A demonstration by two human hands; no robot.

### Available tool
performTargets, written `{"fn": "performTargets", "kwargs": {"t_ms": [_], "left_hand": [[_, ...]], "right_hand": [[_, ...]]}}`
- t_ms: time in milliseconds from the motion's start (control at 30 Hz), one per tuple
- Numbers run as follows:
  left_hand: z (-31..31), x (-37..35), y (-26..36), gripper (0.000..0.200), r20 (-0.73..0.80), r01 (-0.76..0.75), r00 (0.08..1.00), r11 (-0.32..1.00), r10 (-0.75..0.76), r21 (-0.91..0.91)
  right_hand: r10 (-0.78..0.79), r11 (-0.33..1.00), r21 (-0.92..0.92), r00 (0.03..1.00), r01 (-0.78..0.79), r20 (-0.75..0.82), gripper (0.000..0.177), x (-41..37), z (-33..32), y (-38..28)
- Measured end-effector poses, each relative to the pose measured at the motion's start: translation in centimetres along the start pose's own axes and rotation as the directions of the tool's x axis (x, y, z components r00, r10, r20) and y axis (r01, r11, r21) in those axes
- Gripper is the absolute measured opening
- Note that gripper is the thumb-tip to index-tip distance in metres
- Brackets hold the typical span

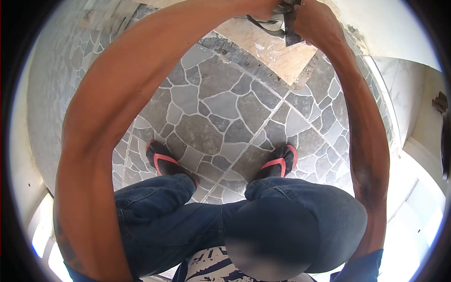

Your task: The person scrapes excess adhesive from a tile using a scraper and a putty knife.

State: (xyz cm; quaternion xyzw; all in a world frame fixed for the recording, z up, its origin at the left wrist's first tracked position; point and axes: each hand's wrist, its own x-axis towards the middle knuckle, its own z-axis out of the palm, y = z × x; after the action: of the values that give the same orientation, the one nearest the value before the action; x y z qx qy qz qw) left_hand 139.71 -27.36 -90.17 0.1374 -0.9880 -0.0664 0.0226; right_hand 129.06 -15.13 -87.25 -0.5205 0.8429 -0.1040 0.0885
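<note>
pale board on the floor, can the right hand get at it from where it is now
Probably yes: the right hand is out by the pale board, with nothing seen in between. Its fingers hold a dark flat piece, though, and the height above the board is hard to judge.

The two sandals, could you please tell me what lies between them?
Only bare patterned floor lies between the left sandal and right sandal, in the head view.

Gray floor [195,132] patterned with irregular stone shapes (pale lines outline each one). Toward the top, a tan panel [270,49], smeared with white, appears to lie flat. Nearer the bottom, red-strapped flip-flops [282,164], worn on feet, stand apart.
</note>
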Motion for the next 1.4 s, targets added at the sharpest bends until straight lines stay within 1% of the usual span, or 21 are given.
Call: {"fn": "performTargets", "kwargs": {"t_ms": [67,167,300,400,433,467,500,533,567,600,633,667,700,767,800,867,1000,1100,1200,1300,1400], "left_hand": [[0.2,0.0,0.0,0.021,0.007,-0.003,1.0,1.0,0.003,0.028],[0.2,0.0,0.6,0.02,0.027,0.002,1.0,1.0,-0.003,0.03],[1.4,0.1,0.8,0.018,0.007,0.005,1.0,0.994,-0.006,0.113],[1.2,-0.7,1.4,0.02,0.064,0.016,0.998,0.995,-0.023,0.096],[1.3,-2.0,2.4,0.016,-0.004,-0.026,1.0,0.995,0.027,0.097],[1.0,-2.9,3.0,0.017,0.033,-0.006,0.999,0.997,0.004,0.075],[0.8,-3.3,3.6,0.019,0.069,0.011,0.998,0.998,-0.015,0.054],[0.9,-3.7,4.2,0.018,0.046,0.039,0.998,0.996,-0.043,0.078],[1.3,-4.1,4.6,0.017,0.027,0.067,0.997,0.993,-0.07,0.099],[2.0,-4.5,4.7,0.017,-0.029,0.082,0.996,0.988,-0.078,0.132],[2.9,-4.9,4.7,0.017,-0.084,0.1,0.993,0.982,-0.087,0.161],[3.6,-5.2,4.9,0.017,-0.135,0.116,0.987,0.976,-0.092,0.187],[3.9,-5.6,5.1,0.017,-0.168,0.116,0.982,0.968,-0.08,0.221],[4.6,-6.5,6.1,0.017,-0.217,0.108,0.975,0.952,-0.045,0.285],[4.7,-6.5,6.3,0.024,-0.255,0.146,0.963,0.964,-0.087,0.224],[5.1,-6.6,6.3,0.029,-0.241,0.154,0.965,0.969,-0.105,0.193],[4.8,-6.5,6.6,0.038,-0.188,0.205,0.967,0.965,-0.174,0.163],[5.5,-6.5,6.9,0.045,-0.207,0.211,0.964,0.955,-0.168,0.208],[5.8,-6.7,7.0,0.052,-0.242,0.217,0.953,0.969,-0.185,0.116],[5.8,-6.5,7.4,0.056,-0.283,0.229,0.939,0.969,-0.196,0.088],[5.1,-5.9,7.1,0.054,-0.109,0.242,0.966,0.967,-0.233,0.08]], "right_hand": [[0.031,1.0,0.001,0.999,-0.031,0.015,0.032,0.5,-0.4,-0.4],[-0.105,0.993,-0.054,0.994,0.103,-0.034,0.032,2.3,0.2,0.6],[-0.116,0.991,-0.061,0.993,0.116,-0.001,0.036,4.2,0.5,0.7],[0.015,0.999,0.028,0.995,-0.018,0.095,0.039,2.3,-0.8,-0.3],[-0.041,0.999,0.012,0.994,0.04,0.105,0.042,1.3,-0.7,0.2],[-0.064,0.992,0.112,0.992,0.052,0.111,0.035,-0.4,-1.2,-0.2],[-0.062,0.994,0.1,0.994,0.053,0.089,0.034,-0.8,-0.4,0.8],[-0.072,0.993,0.099,0.996,0.066,0.049,0.036,-2.2,-0.7,0.9],[0.024,0.977,0.208,0.992,-0.05,0.126,0.037,-3.8,-1.6,0.4],[0.025,0.932,0.362,0.999,-0.036,0.035,0.038,-5.5,-0.7,0.9],[-0.023,0.842,0.537,0.997,0.058,-0.072,0.04,-6.9,1.1,1.9],[0.046,0.786,0.618,0.993,0.029,-0.105,0.039,-8.3,1.9,1.7],[0.073,0.787,0.616,0.994,-0.01,-0.076,0.035,-9.2,2.7,1.8],[-0.018,0.834,0.536,0.976,0.133,-0.215,0.03,-9.7,4.7,2.4],[-0.009,0.829,0.544,0.975,0.132,-0.223,0.028,-9.7,5.2,2.4],[0.006,0.82,0.559,0.973,0.127,-0.23,0.024,-9.9,6.1,2.3],[-0.015,0.865,0.481,0.964,0.145,-0.265,0.016,-11.7,7.8,2.2],[-0.051,0.871,0.45,0.948,0.197,-0.316,0.014,-11.5,7.4,2.5],[-0.044,0.902,0.403,0.963,0.153,-0.266,0.012,-11.7,6.1,2.0],[0.042,0.947,0.32,0.971,0.035,-0.234,0.012,-11.0,5.6,1.0],[0.101,0.958,0.284,0.957,-0.02,-0.273,0.016,-9.7,5.5,0.4]]}}
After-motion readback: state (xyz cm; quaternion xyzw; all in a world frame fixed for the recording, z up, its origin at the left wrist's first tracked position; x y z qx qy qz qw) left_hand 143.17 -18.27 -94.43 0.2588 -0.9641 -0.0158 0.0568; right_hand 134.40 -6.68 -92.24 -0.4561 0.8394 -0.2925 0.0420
